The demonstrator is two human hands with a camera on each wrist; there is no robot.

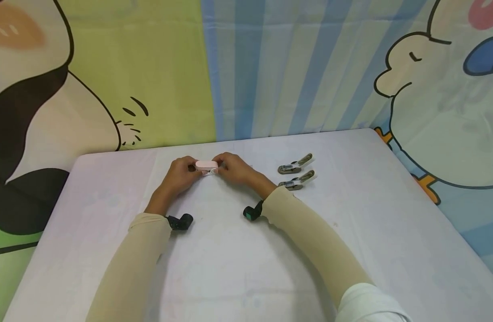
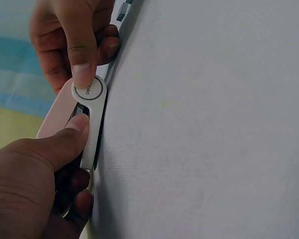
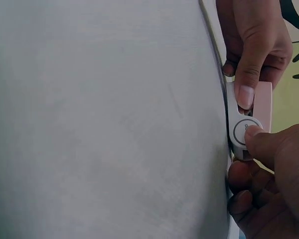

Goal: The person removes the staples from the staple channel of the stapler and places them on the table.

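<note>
Between both hands, near the far side of the table, is a small pink and white stapler (image 1: pixel 206 165). Its white side carries a round pivot with a logo, and a bit of metal shows in the gap between the pink and white parts. My left hand (image 1: pixel 182 173) pinches the end with the gap, thumb at the opening and fingers curled underneath. At the pivot end, my right hand (image 1: pixel 236 168) grips it, the thumb (image 3: pixel 256 137) pressed on the round pivot. Fingers hide part of its underside.
Right of the hands lie two small hinged tools with grey-brown and clear parts, a rear one (image 1: pixel 290 168) and a front one (image 1: pixel 292 184), their arms raised. A white cloth covers the table (image 1: pixel 230 268). A printed curtain (image 1: pixel 250 67) hangs behind the far edge.
</note>
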